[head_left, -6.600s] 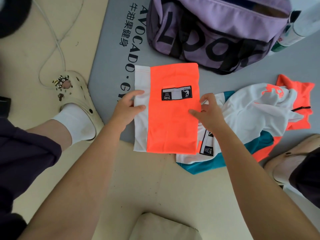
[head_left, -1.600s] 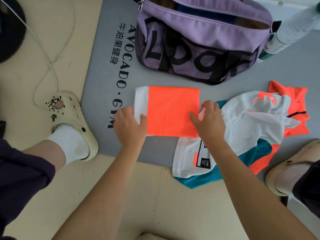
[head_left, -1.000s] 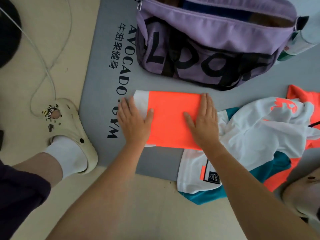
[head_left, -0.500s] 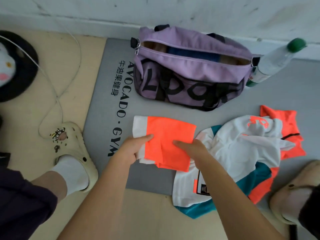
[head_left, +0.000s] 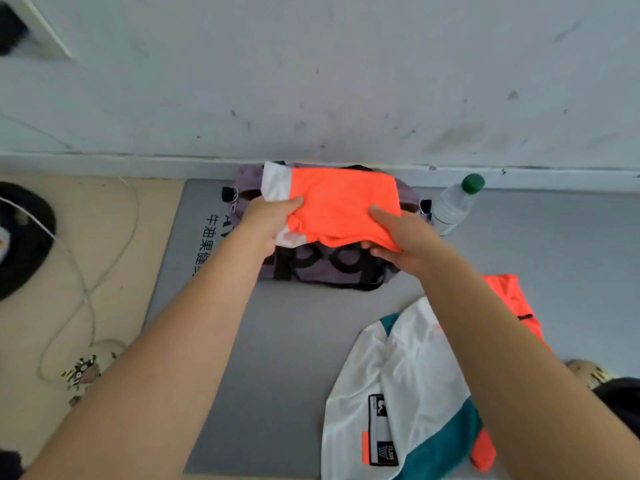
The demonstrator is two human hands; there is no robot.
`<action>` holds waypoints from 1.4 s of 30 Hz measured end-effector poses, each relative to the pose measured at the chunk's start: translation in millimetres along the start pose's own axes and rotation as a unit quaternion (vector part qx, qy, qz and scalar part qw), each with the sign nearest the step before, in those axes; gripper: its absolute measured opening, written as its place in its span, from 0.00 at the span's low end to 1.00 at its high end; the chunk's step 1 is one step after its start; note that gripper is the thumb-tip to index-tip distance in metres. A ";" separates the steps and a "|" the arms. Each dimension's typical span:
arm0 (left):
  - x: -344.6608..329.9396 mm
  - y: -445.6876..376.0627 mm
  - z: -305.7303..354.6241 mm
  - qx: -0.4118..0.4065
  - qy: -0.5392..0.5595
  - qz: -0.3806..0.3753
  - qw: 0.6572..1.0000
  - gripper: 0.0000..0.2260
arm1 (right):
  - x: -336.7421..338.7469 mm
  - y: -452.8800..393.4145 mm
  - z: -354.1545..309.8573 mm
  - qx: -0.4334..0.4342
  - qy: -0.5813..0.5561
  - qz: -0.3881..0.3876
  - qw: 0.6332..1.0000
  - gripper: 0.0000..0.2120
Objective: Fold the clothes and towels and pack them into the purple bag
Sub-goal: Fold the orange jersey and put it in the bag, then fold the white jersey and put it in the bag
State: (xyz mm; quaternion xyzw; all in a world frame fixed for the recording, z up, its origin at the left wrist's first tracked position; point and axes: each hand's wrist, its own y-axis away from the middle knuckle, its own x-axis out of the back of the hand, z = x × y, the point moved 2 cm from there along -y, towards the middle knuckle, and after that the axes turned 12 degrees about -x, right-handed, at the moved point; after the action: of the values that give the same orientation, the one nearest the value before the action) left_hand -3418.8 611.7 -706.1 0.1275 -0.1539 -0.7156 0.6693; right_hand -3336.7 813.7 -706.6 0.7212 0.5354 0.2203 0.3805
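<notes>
Lifted off the grey mat (head_left: 291, 341) since the earlier frame, the folded orange garment (head_left: 341, 206) now hangs over the purple bag (head_left: 311, 268). Your left hand (head_left: 273, 216) and right hand (head_left: 398, 237) each pinch its near edge. A water bottle (head_left: 453, 202) stands beside the bag; unfolded clothes (head_left: 412, 393) lie near right.

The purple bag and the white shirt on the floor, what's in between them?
In the head view, only bare grey mat lies between the purple bag and the white shirt; the right forearm reaches across above it.
</notes>
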 end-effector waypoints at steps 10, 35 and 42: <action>-4.0 -63.0 -11.7 0.033 0.025 -0.036 0.999 0.17 | 8.1 -57.4 -29.5 -0.046 -0.034 0.030 0.998 0.08; -3.6 15.3 -1.0 -0.491 -0.476 0.048 0.729 0.12 | 29.4 1.7 2.8 0.343 0.350 0.339 0.803 0.10; -81.9 84.9 -122.9 -0.170 -0.414 -0.197 0.872 0.09 | 118.4 26.2 141.3 0.015 0.238 0.405 0.883 0.18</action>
State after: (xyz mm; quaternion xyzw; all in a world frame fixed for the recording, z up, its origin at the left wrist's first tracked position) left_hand -3287.3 682.5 -788.0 -0.2688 -0.2644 -0.8351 0.4006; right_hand -3179.4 877.2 -783.3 0.8065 0.2745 0.5123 0.1088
